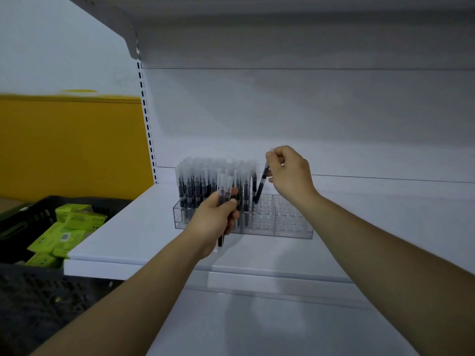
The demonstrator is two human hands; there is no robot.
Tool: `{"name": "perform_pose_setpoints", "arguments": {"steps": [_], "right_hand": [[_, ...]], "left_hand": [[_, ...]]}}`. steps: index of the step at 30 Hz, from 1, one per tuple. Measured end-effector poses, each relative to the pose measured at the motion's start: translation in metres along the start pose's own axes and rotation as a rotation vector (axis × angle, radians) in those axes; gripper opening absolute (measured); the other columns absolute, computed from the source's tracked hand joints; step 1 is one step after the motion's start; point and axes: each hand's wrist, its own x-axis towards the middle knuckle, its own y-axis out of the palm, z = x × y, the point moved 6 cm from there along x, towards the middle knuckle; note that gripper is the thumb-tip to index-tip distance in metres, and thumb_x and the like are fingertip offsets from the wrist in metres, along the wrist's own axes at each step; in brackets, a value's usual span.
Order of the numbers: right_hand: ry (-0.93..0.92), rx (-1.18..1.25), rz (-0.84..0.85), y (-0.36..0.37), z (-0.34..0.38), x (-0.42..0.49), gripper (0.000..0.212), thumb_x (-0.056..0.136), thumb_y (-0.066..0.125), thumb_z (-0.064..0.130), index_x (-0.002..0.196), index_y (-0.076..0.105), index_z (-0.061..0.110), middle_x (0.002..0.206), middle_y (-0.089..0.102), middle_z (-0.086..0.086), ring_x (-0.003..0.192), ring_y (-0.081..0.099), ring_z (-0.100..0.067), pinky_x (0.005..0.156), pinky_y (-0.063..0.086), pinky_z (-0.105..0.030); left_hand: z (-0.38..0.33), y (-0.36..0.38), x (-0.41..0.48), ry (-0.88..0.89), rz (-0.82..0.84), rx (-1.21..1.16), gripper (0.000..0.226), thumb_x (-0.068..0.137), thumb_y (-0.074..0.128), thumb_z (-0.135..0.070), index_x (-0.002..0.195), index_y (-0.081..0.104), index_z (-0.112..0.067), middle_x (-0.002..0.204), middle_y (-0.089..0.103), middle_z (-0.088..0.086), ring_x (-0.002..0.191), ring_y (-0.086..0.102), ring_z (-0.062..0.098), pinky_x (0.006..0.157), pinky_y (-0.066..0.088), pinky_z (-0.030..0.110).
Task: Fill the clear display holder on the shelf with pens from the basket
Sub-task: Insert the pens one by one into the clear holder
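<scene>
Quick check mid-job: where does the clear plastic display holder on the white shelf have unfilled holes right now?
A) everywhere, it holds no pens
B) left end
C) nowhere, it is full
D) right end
D: the right end of the clear plastic display holder shows bare holes, while black pens with frosted caps pack its left part; the right hand pinches one tilted black pen beside them; the left hand grips spare pens.

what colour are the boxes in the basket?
Bright lime green boxes, in the black basket; the head view, lower left, shows them best.
</scene>
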Motion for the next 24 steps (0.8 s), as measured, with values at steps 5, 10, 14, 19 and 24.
{"name": "perform_pose_setpoints", "arguments": {"steps": [5,10,14,19,24], "right_hand": [[0.0,-0.033,0.014,0.008,-0.008,0.0,0.017,0.098,0.05,0.03,0.104,0.059,0.017,0.082,0.059,0.011,0.083,0.065,-0.022,0.082,0.056,-0.046],[-0.001,-0.107,0.079,0.02,-0.015,-0.003,0.02,0.099,0.049,0.029,0.102,0.061,0.012,0.08,0.058,0.009,0.081,0.064,-0.025,0.079,0.055,-0.04],[0.003,-0.157,0.111,0.025,-0.012,0.0,0.023,0.099,0.047,0.03,0.105,0.06,0.012,0.08,0.058,0.007,0.075,0.062,-0.022,0.072,0.052,-0.034],[0.025,-0.303,0.162,0.027,-0.018,0.0,0.026,0.099,0.048,0.031,0.105,0.062,0.009,0.081,0.062,-0.003,0.072,0.058,-0.021,0.069,0.048,-0.033],[0.037,-0.303,0.11,0.022,-0.022,-0.012,0.029,0.096,0.054,0.037,0.107,0.063,0.012,0.097,0.065,-0.001,0.09,0.06,-0.018,0.079,0.047,-0.028]], "left_hand": [[0.004,-0.002,0.003,-0.045,-0.018,-0.03,0.023,0.097,0.037,0.0,0.104,0.053,-0.014,0.074,0.059,0.01,0.061,0.043,0.019,0.058,0.037,0.033],[0.005,-0.002,0.004,-0.037,-0.017,-0.063,0.023,0.098,0.037,0.002,0.108,0.052,-0.013,0.08,0.064,0.01,0.061,0.048,0.018,0.057,0.042,0.03],[0.007,-0.004,0.006,-0.027,-0.028,-0.089,0.015,0.099,0.041,0.0,0.098,0.051,-0.011,0.087,0.068,0.011,0.064,0.053,0.019,0.059,0.044,0.031],[0.006,-0.004,0.008,0.012,-0.028,-0.061,0.017,0.101,0.043,-0.007,0.098,0.058,-0.014,0.09,0.069,0.004,0.08,0.064,0.018,0.069,0.048,0.031],[0.001,-0.001,0.005,0.021,0.005,-0.027,0.018,0.102,0.043,-0.012,0.106,0.06,-0.015,0.08,0.063,0.002,0.073,0.058,0.016,0.067,0.047,0.029]]}}
